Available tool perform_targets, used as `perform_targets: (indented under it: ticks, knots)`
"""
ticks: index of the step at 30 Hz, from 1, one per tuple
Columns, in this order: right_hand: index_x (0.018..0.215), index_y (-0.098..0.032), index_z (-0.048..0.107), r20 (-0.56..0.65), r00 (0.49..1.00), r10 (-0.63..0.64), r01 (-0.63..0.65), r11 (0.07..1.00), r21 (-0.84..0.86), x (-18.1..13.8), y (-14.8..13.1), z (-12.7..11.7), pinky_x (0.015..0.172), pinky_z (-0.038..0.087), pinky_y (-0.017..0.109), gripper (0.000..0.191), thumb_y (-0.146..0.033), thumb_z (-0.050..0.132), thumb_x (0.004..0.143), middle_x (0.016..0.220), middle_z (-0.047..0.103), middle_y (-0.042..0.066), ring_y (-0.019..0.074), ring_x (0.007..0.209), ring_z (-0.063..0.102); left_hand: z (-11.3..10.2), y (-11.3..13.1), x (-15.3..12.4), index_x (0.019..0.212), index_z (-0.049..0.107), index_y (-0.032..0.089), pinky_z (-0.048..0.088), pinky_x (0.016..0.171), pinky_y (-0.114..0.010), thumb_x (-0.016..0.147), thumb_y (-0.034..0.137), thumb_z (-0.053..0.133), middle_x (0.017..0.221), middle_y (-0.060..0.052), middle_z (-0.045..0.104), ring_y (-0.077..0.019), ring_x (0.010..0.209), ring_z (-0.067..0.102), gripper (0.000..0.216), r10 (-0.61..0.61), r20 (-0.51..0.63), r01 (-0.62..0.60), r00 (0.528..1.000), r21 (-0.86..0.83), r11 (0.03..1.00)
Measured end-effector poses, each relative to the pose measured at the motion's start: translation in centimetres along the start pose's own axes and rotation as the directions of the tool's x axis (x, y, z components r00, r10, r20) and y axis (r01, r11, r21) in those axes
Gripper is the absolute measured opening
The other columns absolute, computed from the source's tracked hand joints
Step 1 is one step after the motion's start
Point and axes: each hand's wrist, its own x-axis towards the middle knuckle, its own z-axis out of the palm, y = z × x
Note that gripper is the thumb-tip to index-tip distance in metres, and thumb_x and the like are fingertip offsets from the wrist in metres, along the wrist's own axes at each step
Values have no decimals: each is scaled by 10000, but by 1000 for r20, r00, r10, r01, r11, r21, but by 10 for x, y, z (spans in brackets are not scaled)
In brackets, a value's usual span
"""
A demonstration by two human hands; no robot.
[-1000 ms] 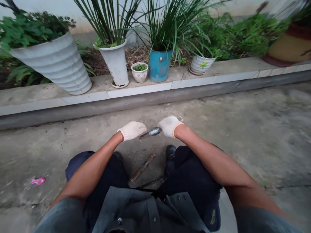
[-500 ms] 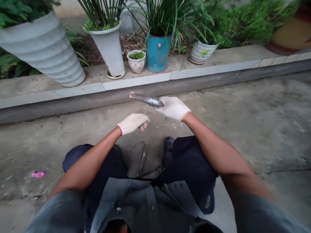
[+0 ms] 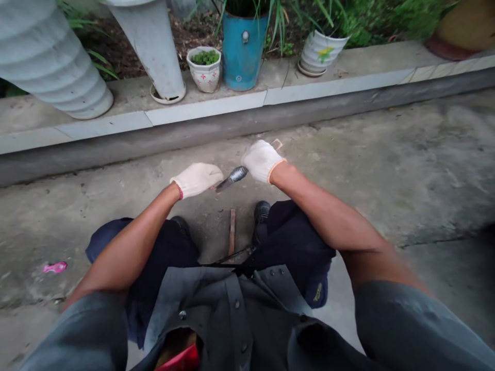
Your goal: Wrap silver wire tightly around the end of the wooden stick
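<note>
Wrapped stick (image 3: 232, 178), seemingly stiff and light: our gloved right hand (image 3: 261, 161) grips its upper end, our left hand (image 3: 196, 179) closes around the lower tip.

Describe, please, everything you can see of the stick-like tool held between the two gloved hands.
The tool is a slim, dark rod, its visible stretch wrapped in shiny grey tape or wire. It slants down from the gloved right hand, which grips its upper part, toward the gloved left hand, whose fingertips meet its lower tip. A pale end pokes out beyond the right hand. It is held in the air above the concrete ground.
</note>
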Motion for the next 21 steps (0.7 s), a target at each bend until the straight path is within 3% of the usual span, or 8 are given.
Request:
perform_targets:
  ticks: [4,7,10,13,17,21]
  knots:
    - [1152,-163,861,52,971,-234,233,972,18,-7,9,0,883,430,357,312,-124,671,907,1145,824,175,300,1087,739,-11,-9,-2,817,760,201,414,592,-255,1017,475,684,706,7,724,-143,588,605,348,35,-7,-35,999,-40,999]
    - [1135,-198,836,30,958,-286,279,949,145,-13,15,-5,746,372,318,263,-211,631,971,1085,822,114,229,911,709,-13,-10,-5,787,741,180,447,591,-248,1042,494,697,683,-18,706,-143,578,620,406,28,0,-27,1000,-193,981]
    - [1144,-190,809,-83,978,-193,209,939,274,-15,19,-9,709,344,305,280,-380,638,1030,1055,811,96,213,870,691,-6,-10,-1,906,753,144,515,592,-260,1088,409,659,724,-61,724,-157,586,655,335,34,-13,-36,999,-477,878]
    - [1190,-183,792,-190,982,-16,87,925,369,-10,18,-11,723,359,302,356,-474,649,1043,1071,808,104,229,912,703,8,-10,6,1018,748,108,571,611,-270,1128,361,614,795,-106,763,-165,604,698,306,15,-71,-59,997,-663,747]
    - [1233,-171,785,-226,944,239,-124,895,429,1,16,-11,755,421,326,399,-496,609,1083,1079,809,140,271,939,732,25,-7,9,1076,748,112,567,639,-247,1158,340,563,860,-108,793,-156,648,734,305,-34,2,26,999,-701,712]
    - [1376,-150,773,-159,925,346,-297,917,264,8,18,-9,836,484,362,417,-330,479,1143,1190,807,206,314,1038,759,30,1,3,1107,755,134,551,627,-247,1129,306,564,871,-84,796,-156,633,732,258,-13,108,73,994,-576,814]
